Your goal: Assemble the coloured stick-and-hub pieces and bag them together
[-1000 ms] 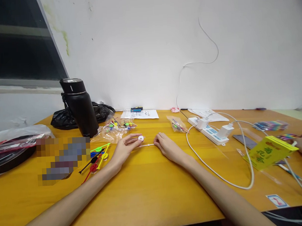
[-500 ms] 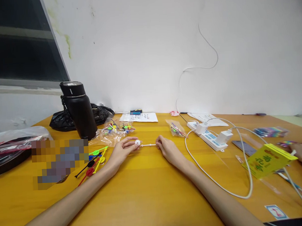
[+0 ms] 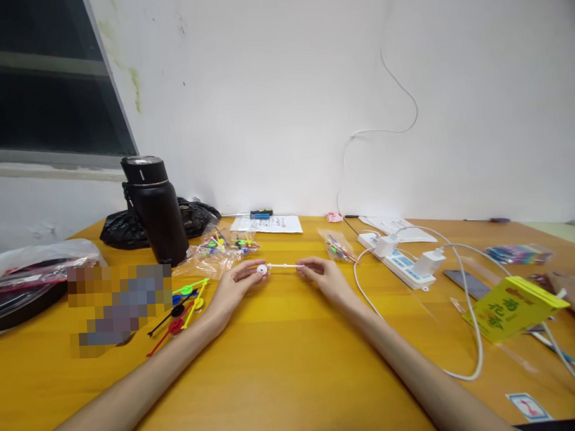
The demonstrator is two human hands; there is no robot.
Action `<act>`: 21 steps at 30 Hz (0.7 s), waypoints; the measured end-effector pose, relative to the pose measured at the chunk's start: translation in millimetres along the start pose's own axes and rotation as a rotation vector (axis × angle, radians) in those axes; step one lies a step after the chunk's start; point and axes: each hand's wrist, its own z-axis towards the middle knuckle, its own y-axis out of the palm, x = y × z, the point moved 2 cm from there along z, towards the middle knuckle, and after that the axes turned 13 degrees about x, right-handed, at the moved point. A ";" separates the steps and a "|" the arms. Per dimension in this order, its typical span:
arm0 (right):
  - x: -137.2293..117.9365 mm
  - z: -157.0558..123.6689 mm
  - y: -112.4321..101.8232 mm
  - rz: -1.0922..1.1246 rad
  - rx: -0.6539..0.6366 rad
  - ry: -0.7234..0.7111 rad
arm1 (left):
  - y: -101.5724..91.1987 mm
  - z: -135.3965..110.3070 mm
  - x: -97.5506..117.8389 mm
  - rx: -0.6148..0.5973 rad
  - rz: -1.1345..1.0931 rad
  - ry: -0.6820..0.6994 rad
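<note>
Your left hand pinches round disc end of thin white plastic stick; right hand pinches other tip (stick stretched level, just above yellow surface), likely for alignment.

Flask left of the hands, power strip right, papers behind, all on the table.

A yellow wooden table carries a black flask and a black bag at the far left. Coloured plastic sticks lie left of centre. A white power strip, its cable, papers and a yellow packet lie on the right.
</note>
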 end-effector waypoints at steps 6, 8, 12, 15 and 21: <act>-4.9 -1.4 -3.8 0.075 -0.008 0.122 | 1.5 0.4 -0.3 -0.002 0.000 -0.052; -3.9 -0.5 -4.4 0.135 0.003 0.173 | 1.7 0.7 -0.7 -0.001 -0.018 -0.069; -2.3 2.0 -3.5 0.263 0.007 0.239 | 2.0 0.8 -3.1 -0.025 -0.039 -0.094; -5.6 0.3 -1.5 0.309 -0.020 0.252 | 2.0 -1.0 -3.4 -0.041 -0.045 -0.090; -17.0 -10.4 3.2 0.256 -0.091 0.314 | 1.2 -4.6 -0.3 -0.025 -0.049 -0.085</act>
